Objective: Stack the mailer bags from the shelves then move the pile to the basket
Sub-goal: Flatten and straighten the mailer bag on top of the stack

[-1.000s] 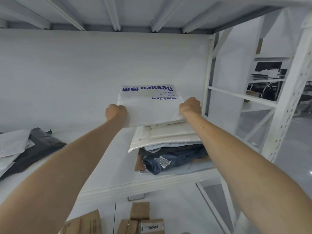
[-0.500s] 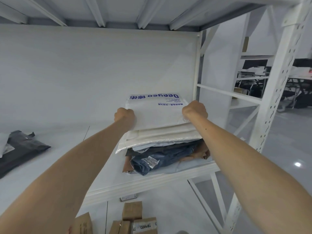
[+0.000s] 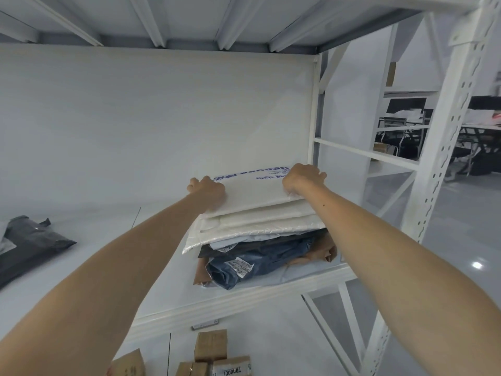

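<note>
Gripping the white mailer [image 3: 254,191] between them, left hand [image 3: 207,189] and right hand [image 3: 302,177] curl fingers round its edges atop the pile [image 3: 260,232].

A white metal shelving rack [image 3: 244,298] with a perforated upright [image 3: 447,131], a ribbed tier overhead [image 3: 189,20] and a plain white back panel [image 3: 149,118] stands on a glossy grey floor [image 3: 461,226] bearing a bright glint of light [image 3: 477,265], cardboard boxes [image 3: 211,346] below it, dark desks [image 3: 477,142] far off at the right
</note>
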